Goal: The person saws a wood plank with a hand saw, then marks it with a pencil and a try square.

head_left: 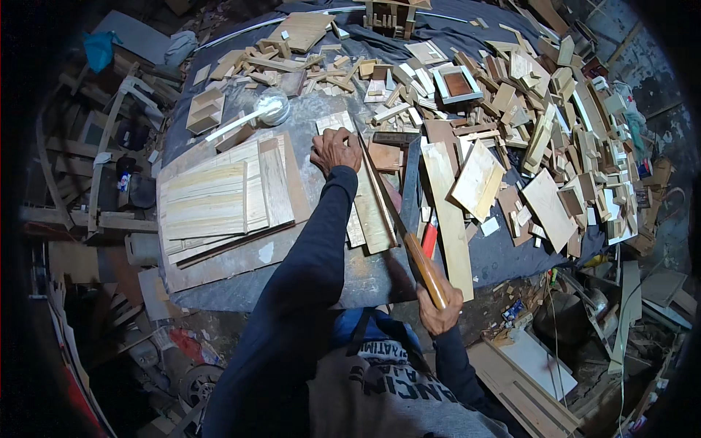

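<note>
In my right hand (pixel 439 310), at the table's near edge, is a handsaw with a long light-brown wooden handle (pixel 423 267). Its narrow dark blade (pixel 380 175) points away from me along the right edge of a pale wooden board (pixel 374 219). Whether the teeth touch the wood I cannot tell. My left hand (pixel 337 150) holds the board down near its far end, fingers bent over it. Another pale strip (pixel 355 228) shows beside the board, partly under my left sleeve. Right of the blade lies a metal try square (pixel 411 182), and nearby a red-handled tool (pixel 430 237).
Stacked pale boards (pixel 208 197) lie left of my arm. Beyond them are a white lamp (pixel 272 109) and a small compartmented wooden box (pixel 205 109). Heaped offcuts (pixel 511 95) cover the far and right side. A long plank (pixel 448 219) lies right of the saw.
</note>
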Available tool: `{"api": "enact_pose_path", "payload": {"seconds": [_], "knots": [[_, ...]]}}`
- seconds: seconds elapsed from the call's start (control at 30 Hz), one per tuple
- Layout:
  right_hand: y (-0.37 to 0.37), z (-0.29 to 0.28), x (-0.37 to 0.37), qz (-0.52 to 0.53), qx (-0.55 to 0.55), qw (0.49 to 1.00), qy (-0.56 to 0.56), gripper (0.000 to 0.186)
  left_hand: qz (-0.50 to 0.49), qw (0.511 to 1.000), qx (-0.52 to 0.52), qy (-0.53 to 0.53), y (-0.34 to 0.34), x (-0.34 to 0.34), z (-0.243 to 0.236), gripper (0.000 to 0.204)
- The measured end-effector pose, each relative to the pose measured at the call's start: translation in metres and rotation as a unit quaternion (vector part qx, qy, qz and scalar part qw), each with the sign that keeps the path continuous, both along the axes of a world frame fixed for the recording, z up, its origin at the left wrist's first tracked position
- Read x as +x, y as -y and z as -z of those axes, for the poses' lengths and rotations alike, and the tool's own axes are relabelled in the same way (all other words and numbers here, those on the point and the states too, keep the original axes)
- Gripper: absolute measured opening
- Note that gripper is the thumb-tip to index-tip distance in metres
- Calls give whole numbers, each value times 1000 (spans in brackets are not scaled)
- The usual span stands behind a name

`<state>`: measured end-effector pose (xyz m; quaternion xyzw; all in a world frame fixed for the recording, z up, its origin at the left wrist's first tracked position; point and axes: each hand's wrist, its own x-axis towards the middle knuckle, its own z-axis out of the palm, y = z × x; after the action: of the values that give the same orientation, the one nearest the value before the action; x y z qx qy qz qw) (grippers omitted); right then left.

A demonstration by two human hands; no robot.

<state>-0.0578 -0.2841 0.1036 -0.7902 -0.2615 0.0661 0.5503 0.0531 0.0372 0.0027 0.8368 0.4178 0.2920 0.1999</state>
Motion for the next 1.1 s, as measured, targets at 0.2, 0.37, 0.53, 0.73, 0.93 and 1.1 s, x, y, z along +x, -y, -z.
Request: {"api": "enact_pose_path", "payload": {"seconds": [0.2,0.37,0.53,0.73,0.93,1.1], "knots": [[-28,12,30,10,-11,1000,9,45,10,1000,20,11,7,5,2,13],[-16,8,11,-24,-43,994,94,46,-8,1000,-10,-6,-3,-5,1,11],[-7,12,6,19,-4,1000,19,49,-5,1000,19,2,0,2,1,13],[-17,15,10,14,-49,998,-45,47,-7,1000,4,-10,1,-5,-3,12],[-15,10,2,23,-25,999,-36,49,-1,1000,17,1,2,3,-3,12],[-21,8,4,11,-6,1000,-6,52,5,1000,0,-7,-3,-4,0,14]]}}
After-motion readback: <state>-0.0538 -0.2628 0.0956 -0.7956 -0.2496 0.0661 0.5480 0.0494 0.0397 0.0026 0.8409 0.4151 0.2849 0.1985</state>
